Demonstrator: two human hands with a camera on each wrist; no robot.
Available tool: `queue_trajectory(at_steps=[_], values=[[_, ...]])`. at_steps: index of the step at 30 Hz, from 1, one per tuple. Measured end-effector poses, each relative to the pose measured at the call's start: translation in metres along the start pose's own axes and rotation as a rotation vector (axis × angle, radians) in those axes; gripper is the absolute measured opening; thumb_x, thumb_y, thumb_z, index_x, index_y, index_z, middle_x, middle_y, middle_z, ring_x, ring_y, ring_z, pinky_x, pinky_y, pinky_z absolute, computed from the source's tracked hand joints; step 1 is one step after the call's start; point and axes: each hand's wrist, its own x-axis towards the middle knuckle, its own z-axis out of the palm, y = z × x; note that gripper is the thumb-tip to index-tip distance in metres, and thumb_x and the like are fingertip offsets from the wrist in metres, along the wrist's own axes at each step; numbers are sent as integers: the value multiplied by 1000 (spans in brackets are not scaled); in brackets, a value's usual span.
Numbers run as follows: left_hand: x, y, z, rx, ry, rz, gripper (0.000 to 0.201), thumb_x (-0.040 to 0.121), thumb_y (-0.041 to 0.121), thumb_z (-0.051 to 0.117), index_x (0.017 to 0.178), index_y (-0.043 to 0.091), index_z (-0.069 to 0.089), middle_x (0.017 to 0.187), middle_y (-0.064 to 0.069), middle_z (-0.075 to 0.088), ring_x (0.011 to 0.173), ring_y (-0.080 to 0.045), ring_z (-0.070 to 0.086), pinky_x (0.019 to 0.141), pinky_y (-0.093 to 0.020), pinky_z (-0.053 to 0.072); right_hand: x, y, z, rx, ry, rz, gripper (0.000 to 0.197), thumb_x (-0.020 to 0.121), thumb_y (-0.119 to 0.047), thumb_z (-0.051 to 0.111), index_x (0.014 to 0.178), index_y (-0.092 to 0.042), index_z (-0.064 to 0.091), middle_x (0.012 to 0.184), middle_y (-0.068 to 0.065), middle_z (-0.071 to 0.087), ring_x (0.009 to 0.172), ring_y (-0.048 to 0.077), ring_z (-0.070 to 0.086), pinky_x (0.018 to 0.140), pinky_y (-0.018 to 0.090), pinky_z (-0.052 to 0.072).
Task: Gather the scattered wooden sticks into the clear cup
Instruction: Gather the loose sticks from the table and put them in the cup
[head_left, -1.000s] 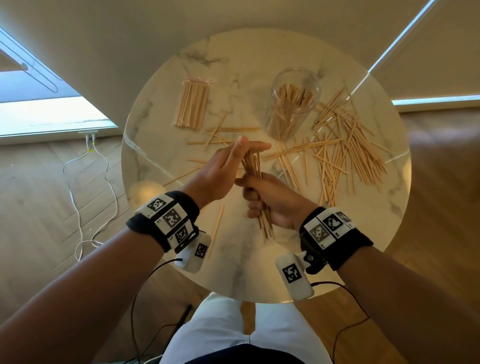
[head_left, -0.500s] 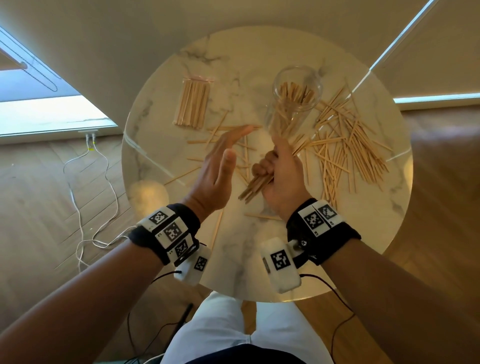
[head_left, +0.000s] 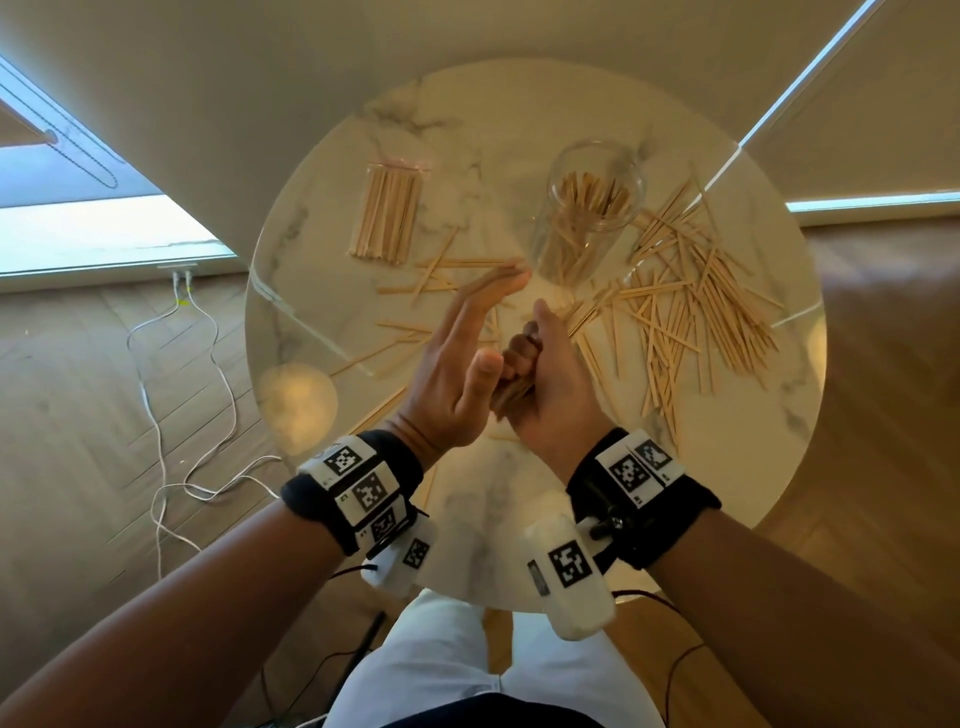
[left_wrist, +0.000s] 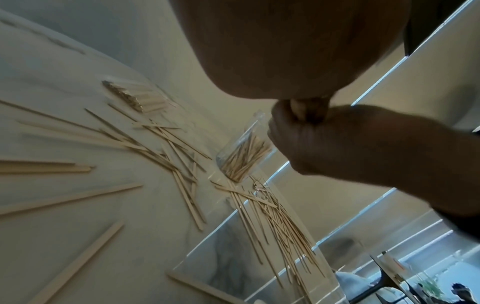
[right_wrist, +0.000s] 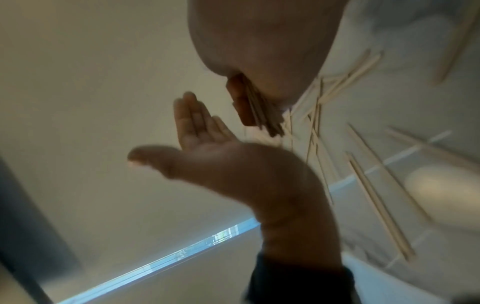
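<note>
Wooden bundle (head_left: 511, 392): gripped in the fist of the right hand (head_left: 545, 384), held above the table (head_left: 488, 525), short of the cup.
Left hand (head_left: 457, 374): flat, fingers straight, holding nothing, just beside the fist.
Clear cup (head_left: 589, 218): upright, partly filled with sticks.
Loose sticks (head_left: 691, 306): heaped right of the cup, fewer to its left.
Risk: uneven ends may catch the rim and tip the cup.
Risk: a loosened fist may let sticks slip out.
</note>
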Motion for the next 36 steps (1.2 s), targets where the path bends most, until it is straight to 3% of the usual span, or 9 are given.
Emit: queue_trajectory(at_steps=[4, 7, 10, 12, 16, 20, 24, 27, 36], values=[[10, -10, -17, 19, -20, -63, 78, 107, 53, 16, 144, -11, 42, 148, -20, 50, 143, -27, 45, 117, -47, 36, 0, -13, -22, -442, -86, 62, 41, 103, -28, 57, 66, -22, 42, 57, -5, 28, 44, 10, 23, 43, 24, 27], [20, -16, -18, 32, -119, -128, 56, 110, 32, 24, 148, -5, 43, 153, -16, 48, 146, -20, 41, 121, -40, 33, -8, -10, -33, -710, -168, 84, 37, 105, -29, 56, 71, -21, 42, 55, -6, 31, 45, 9, 25, 44, 23, 26], [20, -13, -11, -35, -291, -238, 53, 110, 32, 24, 142, 4, 55, 144, -9, 59, 139, -11, 50, 116, -36, 40, -11, -8, -31, -785, -236, 71, 34, 105, -29, 55, 74, -20, 44, 56, -6, 33, 45, 9, 27, 44, 22, 29], [16, -14, -8, -69, -293, -255, 54, 110, 33, 23, 136, 6, 61, 137, -5, 64, 134, -8, 54, 112, -30, 42, -9, -11, -27, -788, -226, 50, 30, 105, -28, 53, 77, -19, 45, 58, -4, 35, 46, 9, 27, 44, 23, 29], [14, -19, -8, -79, -305, -300, 59, 110, 41, 18, 138, 11, 61, 138, -1, 63, 135, -9, 53, 114, -40, 43, -4, -15, -22, -771, -205, 70, 30, 105, -25, 52, 77, -20, 44, 57, -5, 32, 47, 9, 24, 44, 23, 27], [9, -23, -8, -73, -251, -307, 76, 105, 59, 11, 145, 10, 54, 146, -3, 58, 141, -11, 47, 117, -47, 39, 1, -14, -21, -636, -143, 64, 31, 103, -24, 57, 74, -21, 44, 59, -4, 27, 47, 10, 21, 45, 24, 23], [-1, -17, -6, -85, -53, -207, 86, 104, 62, 10, 147, -3, 45, 150, -14, 51, 145, -22, 42, 119, -48, 35, 12, -16, -20, -128, 14, -29, 43, 101, -25, 60, 63, -20, 41, 53, -5, 22, 39, 10, 20, 39, 23, 25], [-11, -3, 7, -72, 6, -141, 91, 102, 65, 11, 144, -8, 45, 148, -19, 51, 143, -27, 45, 117, -49, 37, 13, -12, -15, 155, 74, -51, 45, 102, -26, 57, 61, -20, 38, 53, -5, 20, 40, 10, 18, 38, 23, 27], [-12, 11, 7, -43, 48, -68, 89, 104, 60, 10, 137, -11, 51, 143, -21, 55, 140, -31, 48, 113, -52, 41, -5, 0, -5, 217, 74, -51, 44, 106, -25, 52, 66, -20, 34, 54, -4, 20, 42, 12, 22, 41, 24, 34]])
